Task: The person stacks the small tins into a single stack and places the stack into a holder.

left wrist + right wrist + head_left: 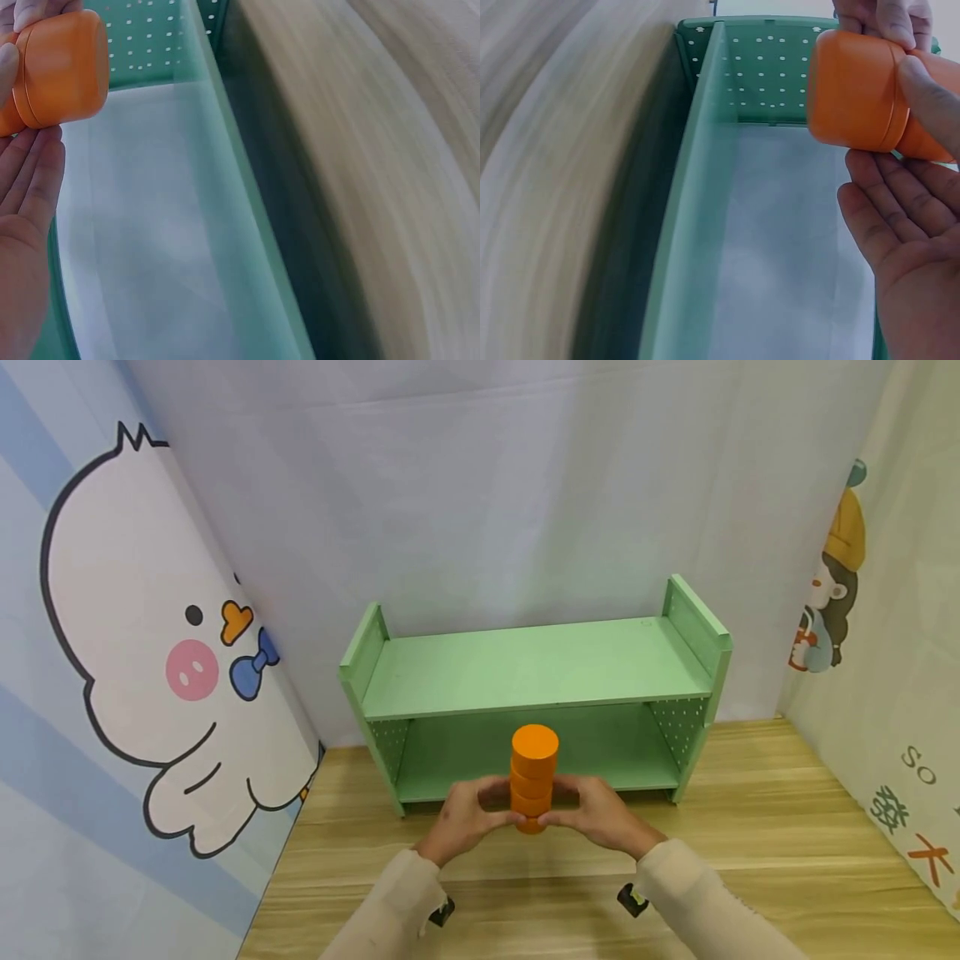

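An upright stack of several smooth orange round containers (534, 768) stands between both hands in front of the green shelf (525, 668). My left hand (463, 818) grips its lower part from the left, thumb in front and fingers behind. From the right, my right hand (600, 814) holds the same part, its thumb close to the other thumb. In the left wrist view, the end container (64, 71) sticks out past the fingers. The right wrist view has the same container (855, 90) above the lower fingers. The stack appears held off the table.
The shelf has two tiers, raised side panels and perforated lower sides. It stands on a wood-grain table (750, 827) against a pale cloth backdrop (525, 493). Printed cloths hang at left and right, with a cartoon white bird (135, 610) on the left one.
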The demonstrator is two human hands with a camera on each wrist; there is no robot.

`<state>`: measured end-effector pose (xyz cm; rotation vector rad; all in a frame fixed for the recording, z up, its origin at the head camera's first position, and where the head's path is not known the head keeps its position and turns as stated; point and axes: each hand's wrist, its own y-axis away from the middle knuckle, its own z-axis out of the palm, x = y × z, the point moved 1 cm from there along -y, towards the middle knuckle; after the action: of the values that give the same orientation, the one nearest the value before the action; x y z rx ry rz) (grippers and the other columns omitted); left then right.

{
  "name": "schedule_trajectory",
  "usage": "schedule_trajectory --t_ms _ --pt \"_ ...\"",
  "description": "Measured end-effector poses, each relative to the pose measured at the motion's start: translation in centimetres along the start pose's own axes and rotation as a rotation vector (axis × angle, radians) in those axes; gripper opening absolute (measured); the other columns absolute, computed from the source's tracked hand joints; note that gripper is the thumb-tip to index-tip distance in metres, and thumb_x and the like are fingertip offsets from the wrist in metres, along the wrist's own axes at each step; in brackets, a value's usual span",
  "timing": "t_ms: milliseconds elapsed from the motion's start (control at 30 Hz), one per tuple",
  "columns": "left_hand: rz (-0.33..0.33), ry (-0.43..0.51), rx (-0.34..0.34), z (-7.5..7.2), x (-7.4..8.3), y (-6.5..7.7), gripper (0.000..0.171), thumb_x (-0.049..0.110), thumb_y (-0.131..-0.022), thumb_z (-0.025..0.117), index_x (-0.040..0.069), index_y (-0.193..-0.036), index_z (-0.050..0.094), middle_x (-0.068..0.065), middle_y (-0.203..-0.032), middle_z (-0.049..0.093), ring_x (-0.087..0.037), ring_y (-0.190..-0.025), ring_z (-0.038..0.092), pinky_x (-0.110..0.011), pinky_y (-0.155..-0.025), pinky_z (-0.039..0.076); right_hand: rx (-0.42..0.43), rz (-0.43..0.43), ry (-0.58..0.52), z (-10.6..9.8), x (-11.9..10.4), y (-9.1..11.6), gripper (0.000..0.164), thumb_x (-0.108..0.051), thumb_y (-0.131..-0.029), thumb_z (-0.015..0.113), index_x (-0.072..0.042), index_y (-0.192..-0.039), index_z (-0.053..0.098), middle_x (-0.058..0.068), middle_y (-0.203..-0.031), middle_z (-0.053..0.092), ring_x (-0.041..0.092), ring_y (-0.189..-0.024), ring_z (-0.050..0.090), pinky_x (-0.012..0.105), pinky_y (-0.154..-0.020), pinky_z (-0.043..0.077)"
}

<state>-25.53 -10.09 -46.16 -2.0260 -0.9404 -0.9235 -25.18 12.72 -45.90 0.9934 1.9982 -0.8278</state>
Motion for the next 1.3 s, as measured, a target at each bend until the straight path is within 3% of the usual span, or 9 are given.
schedule_trajectory --t_ms 167,400,567,733,1100,1300 --pt "-0.004 -0.021 -0.003 -0.4 0.5 -0.5 0.048 0.015 -0.083 0.081 0.005 -0.127 0.066 -0.008 -0.123 0.069 -0.019 -0.108 0.068 -0.037 -0.092 0.058 -0.006 -0.010 -0.010 -0.6 -0.5 -0.2 0.051 -0.020 -0.089 0.078 0.002 -0.132 0.061 0.018 -0.128 0.065 0.035 -0.115 0.063 0.060 -0.098 0.050" --pt "0.050 -0.021 -0.002 -1.0 1.1 -1.5 0.048 0.016 -0.083 0.081 0.007 -0.128 0.066 -0.005 -0.124 0.069 -0.017 -0.111 0.067 -0.034 -0.095 0.057 0.007 -0.041 0.039 -1.8 -1.3 -0.8 0.051 -0.023 -0.087 0.079 -0.004 -0.132 0.063 0.012 -0.129 0.065 0.031 -0.116 0.063 0.054 -0.099 0.052" --pt "0.091 -0.021 -0.004 -1.6 1.8 -2.2 0.048 0.012 -0.083 0.081 0.004 -0.128 0.065 -0.007 -0.124 0.069 -0.018 -0.111 0.067 -0.038 -0.095 0.057 0.020 -0.077 0.060 -2.6 -1.9 -1.3 0.050 -0.019 -0.088 0.079 -0.002 -0.132 0.063 0.013 -0.129 0.065 0.031 -0.115 0.064 0.054 -0.100 0.051" --pt "0.083 -0.022 -0.004 -2.0 2.4 -2.8 0.049 0.011 -0.083 0.081 0.003 -0.128 0.065 -0.008 -0.124 0.069 -0.019 -0.111 0.067 -0.041 -0.095 0.057 0.025 -0.083 0.087 -3.2 -2.4 -1.7 0.051 -0.018 -0.088 0.079 0.000 -0.132 0.062 0.015 -0.129 0.065 0.031 -0.114 0.064 0.052 -0.100 0.052" --pt "0.136 -0.054 0.000 -3.2 3.7 -4.0 0.048 0.009 -0.083 0.081 0.002 -0.128 0.064 -0.010 -0.124 0.068 -0.021 -0.111 0.068 -0.029 -0.093 0.057 0.035 -0.099 0.106 -4.4 -3.7 -2.7 0.049 -0.014 -0.088 0.078 0.001 -0.131 0.062 0.015 -0.127 0.066 0.031 -0.113 0.065 0.050 -0.099 0.053" --pt "0.144 -0.056 -0.002 -3.6 4.0 -4.7 0.048 0.010 -0.084 0.080 0.003 -0.128 0.065 -0.009 -0.124 0.068 -0.019 -0.111 0.067 -0.035 -0.094 0.057 0.031 -0.090 0.113 -5.1 -4.2 -3.3 0.047 -0.014 -0.089 0.078 0.001 -0.131 0.062 0.015 -0.126 0.067 0.030 -0.113 0.065 0.049 -0.099 0.053"
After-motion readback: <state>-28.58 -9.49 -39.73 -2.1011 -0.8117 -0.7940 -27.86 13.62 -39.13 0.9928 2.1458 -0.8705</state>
